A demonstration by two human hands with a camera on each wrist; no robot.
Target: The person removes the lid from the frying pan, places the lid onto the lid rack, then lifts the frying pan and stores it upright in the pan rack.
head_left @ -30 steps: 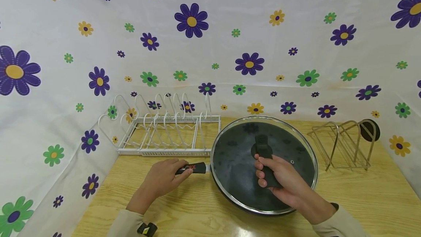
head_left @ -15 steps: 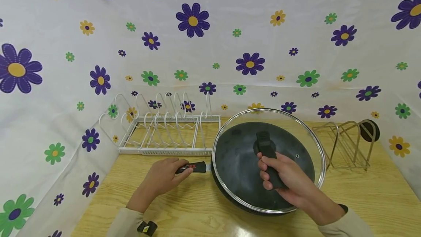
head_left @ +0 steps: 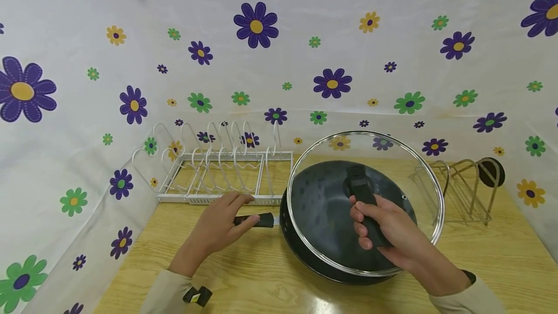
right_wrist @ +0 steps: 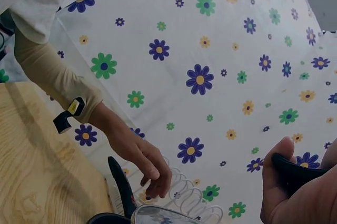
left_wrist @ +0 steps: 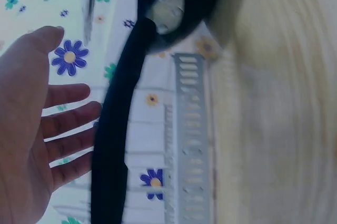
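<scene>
A dark frying pan (head_left: pixel 297 252) stands on the wooden table, its black handle (head_left: pixel 263 220) pointing left. My right hand (head_left: pixel 390 234) grips the black upright handle (head_left: pixel 362 185) of a glass lid (head_left: pixel 322 222) with a metal rim. The lid is tilted and shifted to the right of the pan, its far edge raised above it. My left hand (head_left: pixel 218 227) is over the pan handle with its fingers extended. In the left wrist view, the left hand (left_wrist: pixel 31 124) is spread beside the pan handle (left_wrist: pixel 116 124), not wrapped round it. Whether the thumb touches it, I cannot tell.
Behind the left hand lies a white wire dish rack (head_left: pixel 226 200) with tall loops. A smaller metal rack (head_left: pixel 472 193) stands at the right, with a round black object (head_left: pixel 491 172) by it. A flowered sheet (head_left: pixel 283 62) hangs behind the table.
The lid has risen off the pan and moved right in my right hand, tilting with its far edge up. My left hand has loosened from the pan handle and its fingers have lifted.
</scene>
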